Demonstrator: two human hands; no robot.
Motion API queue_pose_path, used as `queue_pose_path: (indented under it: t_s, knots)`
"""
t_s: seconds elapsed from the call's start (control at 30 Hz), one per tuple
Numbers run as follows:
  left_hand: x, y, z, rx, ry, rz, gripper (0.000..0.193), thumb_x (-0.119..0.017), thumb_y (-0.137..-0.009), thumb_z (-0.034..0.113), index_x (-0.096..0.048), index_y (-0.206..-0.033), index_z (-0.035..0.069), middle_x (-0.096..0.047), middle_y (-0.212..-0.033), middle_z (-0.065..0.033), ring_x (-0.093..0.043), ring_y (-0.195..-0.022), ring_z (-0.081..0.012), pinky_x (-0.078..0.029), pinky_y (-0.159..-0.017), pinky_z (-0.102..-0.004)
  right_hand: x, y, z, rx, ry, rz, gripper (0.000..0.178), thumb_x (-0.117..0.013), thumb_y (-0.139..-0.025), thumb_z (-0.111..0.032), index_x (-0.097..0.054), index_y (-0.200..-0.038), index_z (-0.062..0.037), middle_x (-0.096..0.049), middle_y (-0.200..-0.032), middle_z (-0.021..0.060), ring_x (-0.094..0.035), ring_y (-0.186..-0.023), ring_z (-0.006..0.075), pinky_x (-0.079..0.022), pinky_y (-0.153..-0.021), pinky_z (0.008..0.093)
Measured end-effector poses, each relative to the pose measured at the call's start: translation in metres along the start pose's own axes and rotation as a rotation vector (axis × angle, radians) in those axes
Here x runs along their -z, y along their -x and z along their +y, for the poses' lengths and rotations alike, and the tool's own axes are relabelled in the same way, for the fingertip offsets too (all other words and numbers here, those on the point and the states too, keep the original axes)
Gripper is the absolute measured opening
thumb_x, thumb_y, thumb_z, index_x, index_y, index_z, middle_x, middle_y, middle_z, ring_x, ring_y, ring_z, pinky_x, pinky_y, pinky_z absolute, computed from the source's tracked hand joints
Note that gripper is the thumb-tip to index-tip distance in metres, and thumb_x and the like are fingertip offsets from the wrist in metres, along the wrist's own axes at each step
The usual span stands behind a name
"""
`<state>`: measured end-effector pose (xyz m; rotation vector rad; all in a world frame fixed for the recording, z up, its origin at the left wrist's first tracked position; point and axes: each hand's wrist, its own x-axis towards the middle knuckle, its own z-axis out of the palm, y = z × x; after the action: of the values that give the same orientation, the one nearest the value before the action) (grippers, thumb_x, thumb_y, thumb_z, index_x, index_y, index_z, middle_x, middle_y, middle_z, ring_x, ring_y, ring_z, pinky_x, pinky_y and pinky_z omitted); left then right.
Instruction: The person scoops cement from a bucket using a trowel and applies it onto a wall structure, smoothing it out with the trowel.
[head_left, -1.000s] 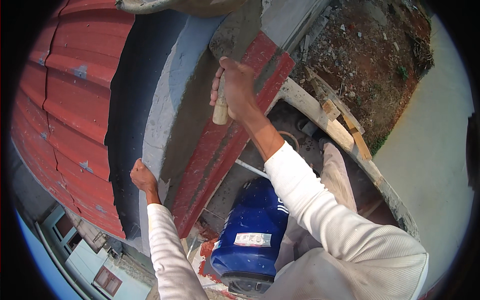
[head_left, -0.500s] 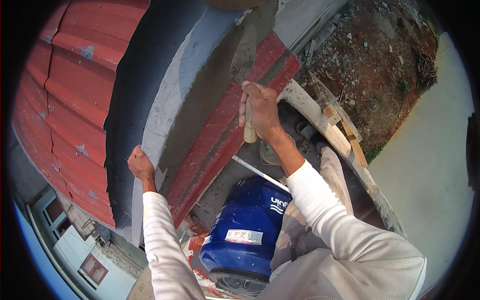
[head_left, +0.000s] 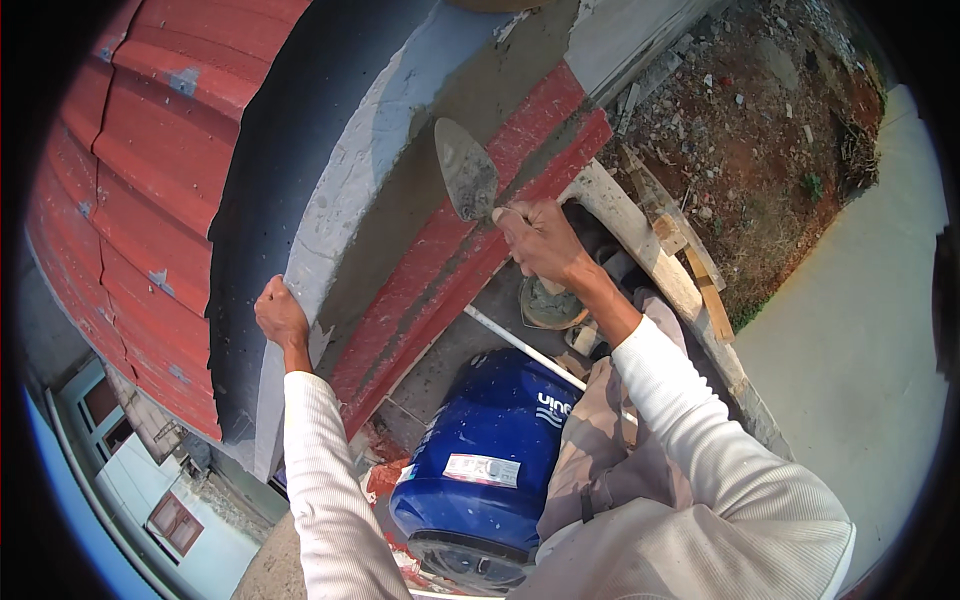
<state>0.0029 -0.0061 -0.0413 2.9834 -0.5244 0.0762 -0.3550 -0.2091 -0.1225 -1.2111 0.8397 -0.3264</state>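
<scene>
Grey mortar covers the top of a low parapet wall in the head view, a rough damp band running between its pale outer edge and the red-painted band on its inner face. The right hand is clenched round the handle of a pointing trowel, whose blade lies flat on that mortar near the far end of the band. The left hand grips the pale outer edge of the wall nearer the person, fingers curled over it, holding nothing else.

As a judgement, the coat looks mostly laid: the strip from the left hand up to the trowel is already grey, though its surface is coarse and uneven (smoothing seems to remain), and the red band below is bare.

Around them, a blue plastic drum lies between the wall and the person's legs, with a white pipe slanting just above it. A round pan of mortar sits under the right wrist. Rough wooden planks run along reddish soil on the right; red corrugated roofing drops away on the left. The drum and pipe crowd the footing close to the wall.
</scene>
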Motion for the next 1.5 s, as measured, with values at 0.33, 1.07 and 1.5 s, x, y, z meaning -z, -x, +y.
queue_pose_path:
  t_s: [0.33,1.07,1.5]
  knots:
    - [-0.006,0.001,0.017,-0.013,0.002,-0.017,0.045,-0.054,-0.091,0.038,-0.08,-0.114,0.009,-0.074,-0.112,-0.026,-0.071,-0.104,-0.0451,-0.052,-0.09,-0.0495,-0.161,-0.016,0.015,-0.222,-0.852,0.145,0.038,-0.057,-0.106,-0.031,-0.057,-0.076,-0.0071,-0.055,-0.063,0.0026,-0.055,-0.049,0.0116,-0.047,-0.046,0.0313]
    - [0.008,0.007,0.022,0.05,0.08,0.01,0.044,-0.054,-0.089,0.043,-0.077,-0.095,0.006,-0.073,-0.1,-0.027,-0.067,-0.097,-0.0501,-0.051,-0.085,-0.0532,0.045,0.005,-0.165,0.042,1.102,-0.191,0.039,-0.056,-0.094,-0.027,-0.068,-0.09,0.0104,-0.068,-0.092,0.033,-0.067,-0.088,0.0478,-0.051,-0.086,0.0545]
    - [-0.011,-0.008,-0.013,-0.025,-0.023,-0.127,0.056,-0.048,-0.1,0.056,-0.075,-0.126,0.014,-0.075,-0.122,-0.0179,-0.067,-0.115,-0.0446,-0.051,-0.096,-0.0548,0.021,0.169,0.079,-0.382,0.854,-0.213,0.043,-0.06,-0.086,-0.033,-0.072,-0.088,0.0076,-0.071,-0.089,0.0335,-0.071,-0.094,0.0501,-0.055,-0.088,0.056]
